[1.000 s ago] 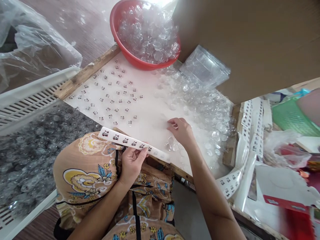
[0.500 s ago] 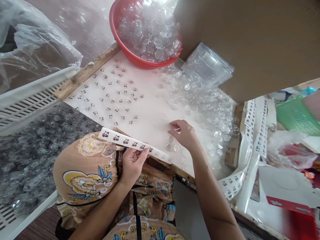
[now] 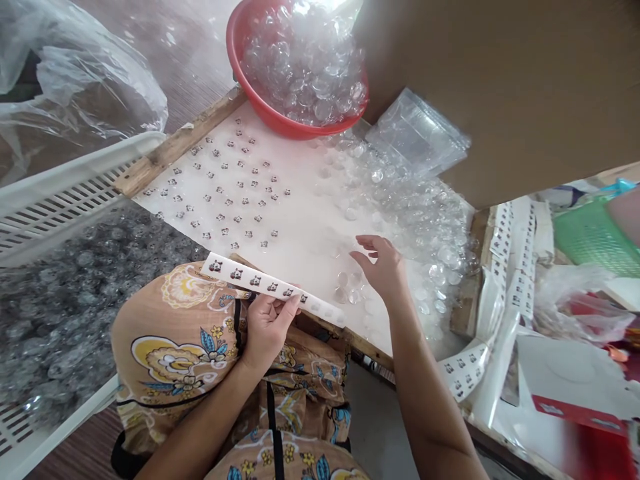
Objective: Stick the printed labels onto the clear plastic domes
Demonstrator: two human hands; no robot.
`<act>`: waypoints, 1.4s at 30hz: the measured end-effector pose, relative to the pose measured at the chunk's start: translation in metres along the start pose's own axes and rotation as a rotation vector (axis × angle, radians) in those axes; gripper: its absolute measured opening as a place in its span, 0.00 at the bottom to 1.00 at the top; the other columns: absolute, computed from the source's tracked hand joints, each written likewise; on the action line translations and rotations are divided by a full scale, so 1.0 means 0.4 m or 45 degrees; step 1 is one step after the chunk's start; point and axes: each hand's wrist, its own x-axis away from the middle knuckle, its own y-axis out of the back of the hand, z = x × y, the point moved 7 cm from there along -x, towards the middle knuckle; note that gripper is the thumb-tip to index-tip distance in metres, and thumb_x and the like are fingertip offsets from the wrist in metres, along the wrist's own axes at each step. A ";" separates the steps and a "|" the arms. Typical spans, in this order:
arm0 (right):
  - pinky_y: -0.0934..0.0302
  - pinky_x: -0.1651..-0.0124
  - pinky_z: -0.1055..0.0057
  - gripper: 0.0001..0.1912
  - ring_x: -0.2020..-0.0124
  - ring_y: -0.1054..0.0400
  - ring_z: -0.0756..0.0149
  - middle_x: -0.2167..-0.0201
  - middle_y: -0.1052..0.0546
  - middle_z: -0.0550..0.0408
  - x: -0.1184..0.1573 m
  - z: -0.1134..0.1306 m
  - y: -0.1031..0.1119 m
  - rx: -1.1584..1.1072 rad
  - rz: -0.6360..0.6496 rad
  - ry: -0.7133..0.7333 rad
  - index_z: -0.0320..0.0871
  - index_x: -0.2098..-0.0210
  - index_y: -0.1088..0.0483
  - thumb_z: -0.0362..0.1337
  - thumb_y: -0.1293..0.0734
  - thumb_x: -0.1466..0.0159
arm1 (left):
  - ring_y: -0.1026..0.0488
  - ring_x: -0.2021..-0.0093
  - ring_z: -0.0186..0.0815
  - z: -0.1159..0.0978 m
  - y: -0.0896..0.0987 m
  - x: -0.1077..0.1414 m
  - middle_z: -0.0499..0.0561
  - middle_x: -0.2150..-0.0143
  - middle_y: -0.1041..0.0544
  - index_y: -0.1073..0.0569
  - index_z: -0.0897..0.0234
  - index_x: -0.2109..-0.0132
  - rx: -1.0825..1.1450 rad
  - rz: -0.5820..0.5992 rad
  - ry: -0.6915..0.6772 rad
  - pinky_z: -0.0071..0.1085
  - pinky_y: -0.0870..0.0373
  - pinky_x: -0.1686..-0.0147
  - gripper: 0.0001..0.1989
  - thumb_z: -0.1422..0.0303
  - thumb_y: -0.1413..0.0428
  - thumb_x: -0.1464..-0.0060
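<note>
My left hand (image 3: 271, 325) pinches a white strip of panda stickers (image 3: 255, 281) between thumb and fingers, near the board's front edge. The strip's right end shows pale blank spots. Over the white board (image 3: 305, 233), my right hand (image 3: 379, 261) hovers with thumb and fingers apart and nothing visible between them. Just below its fingers lie a few clear discs (image 3: 341, 295). Small panda pieces (image 3: 245, 201) are spread in loose rows on the board's left half. Many clear round pieces (image 3: 410, 213) are heaped on its right side.
A red bowl (image 3: 300, 129) of clear pieces stands at the back, beside a clear plastic box (image 3: 420, 133) and a large brown cardboard panel (image 3: 525, 100). At left is a white crate (image 3: 80, 180) of clear pieces. Sticker sheets (image 3: 523, 267) and a green basket (image 3: 590, 233) are at right.
My right hand has moved slightly to the right and up, its thumb and fingers still apart. My left hand keeps its hold on the strip. The whole view has shifted a little.
</note>
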 end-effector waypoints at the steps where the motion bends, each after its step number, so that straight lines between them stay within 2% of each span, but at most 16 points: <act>1: 0.30 0.56 0.55 0.14 0.56 0.28 0.56 0.57 0.23 0.47 0.009 0.012 -0.001 0.015 0.010 0.031 0.46 0.55 0.27 0.40 0.32 0.40 | 0.22 0.70 0.34 0.000 0.000 0.000 0.52 0.68 0.18 0.19 0.66 0.64 0.002 0.001 0.001 0.27 0.21 0.71 0.11 0.62 0.34 0.52; 5: 0.31 0.56 0.57 0.10 0.54 0.29 0.55 0.58 0.23 0.48 0.027 0.077 -0.046 0.059 0.089 0.213 0.46 0.57 0.27 0.36 0.34 0.39 | 0.22 0.71 0.34 -0.001 0.001 0.001 0.51 0.69 0.18 0.19 0.66 0.63 -0.015 -0.002 -0.001 0.28 0.21 0.70 0.11 0.63 0.34 0.52; 8: 0.31 0.56 0.58 0.10 0.57 0.28 0.57 0.58 0.23 0.49 0.027 0.100 -0.074 0.016 0.182 0.240 0.46 0.58 0.27 0.34 0.35 0.38 | 0.22 0.71 0.34 -0.002 0.000 0.000 0.51 0.69 0.18 0.19 0.66 0.63 -0.036 0.000 -0.008 0.28 0.21 0.70 0.12 0.62 0.34 0.52; 12: 0.31 0.57 0.60 0.11 0.59 0.28 0.59 0.57 0.23 0.50 0.044 0.080 -0.024 -0.029 0.200 0.172 0.47 0.55 0.27 0.38 0.34 0.37 | 0.22 0.71 0.34 -0.002 0.000 -0.001 0.51 0.68 0.18 0.19 0.66 0.63 -0.027 -0.001 -0.012 0.28 0.21 0.70 0.12 0.62 0.34 0.52; 14: 0.31 0.56 0.58 0.14 0.56 0.28 0.57 0.56 0.24 0.50 0.069 0.063 0.002 0.040 0.278 0.161 0.48 0.53 0.27 0.40 0.32 0.38 | 0.21 0.70 0.34 -0.003 -0.001 -0.001 0.52 0.68 0.18 0.19 0.66 0.63 -0.032 0.002 -0.008 0.28 0.21 0.70 0.12 0.62 0.34 0.51; 18: 0.34 0.51 0.54 0.17 0.51 0.31 0.52 0.54 0.25 0.49 0.122 0.050 -0.008 0.150 0.463 0.237 0.49 0.50 0.28 0.40 0.31 0.39 | 0.21 0.70 0.35 -0.004 -0.002 0.000 0.52 0.68 0.18 0.19 0.65 0.63 -0.032 0.012 -0.003 0.28 0.21 0.69 0.11 0.63 0.34 0.51; 24: 0.35 0.50 0.55 0.09 0.54 0.31 0.54 0.57 0.25 0.48 0.077 0.046 -0.050 0.158 0.220 0.263 0.48 0.58 0.26 0.36 0.35 0.36 | 0.21 0.69 0.34 0.004 0.000 0.000 0.51 0.67 0.18 0.19 0.66 0.62 -0.039 0.017 -0.017 0.27 0.21 0.69 0.10 0.64 0.35 0.50; 28: 0.34 0.52 0.56 0.07 0.55 0.31 0.55 0.58 0.26 0.47 0.063 0.054 -0.025 0.154 0.051 0.264 0.46 0.64 0.25 0.35 0.36 0.36 | 0.21 0.69 0.34 0.005 0.001 0.001 0.51 0.67 0.18 0.20 0.66 0.62 -0.042 0.009 -0.019 0.28 0.21 0.69 0.10 0.64 0.35 0.49; 31: 0.32 0.56 0.60 0.08 0.58 0.30 0.58 0.62 0.26 0.49 0.084 0.071 -0.011 0.097 -0.014 0.256 0.46 0.64 0.26 0.35 0.38 0.34 | 0.22 0.70 0.34 0.002 0.000 0.001 0.51 0.69 0.19 0.20 0.66 0.63 -0.031 0.008 -0.016 0.27 0.21 0.70 0.11 0.63 0.34 0.50; 34: 0.31 0.59 0.62 0.10 0.61 0.29 0.60 0.63 0.27 0.48 0.108 0.096 -0.034 0.045 0.014 0.307 0.46 0.62 0.28 0.33 0.40 0.33 | 0.22 0.71 0.33 -0.001 -0.001 0.000 0.50 0.69 0.19 0.20 0.66 0.63 -0.023 0.007 -0.027 0.27 0.21 0.70 0.11 0.63 0.34 0.51; 38: 0.30 0.55 0.60 0.10 0.56 0.29 0.58 0.59 0.27 0.46 0.134 0.130 -0.083 0.029 0.194 0.513 0.45 0.57 0.29 0.31 0.40 0.33 | 0.22 0.70 0.33 -0.003 -0.002 0.000 0.50 0.69 0.19 0.20 0.66 0.63 -0.025 0.009 -0.049 0.26 0.21 0.70 0.09 0.65 0.35 0.50; 42: 0.31 0.51 0.57 0.12 0.51 0.30 0.56 0.54 0.26 0.46 0.157 0.134 -0.074 0.024 0.332 0.637 0.47 0.53 0.29 0.30 0.38 0.33 | 0.22 0.70 0.32 -0.001 -0.004 0.000 0.50 0.68 0.19 0.20 0.66 0.64 -0.012 0.032 -0.053 0.25 0.22 0.70 0.08 0.65 0.35 0.49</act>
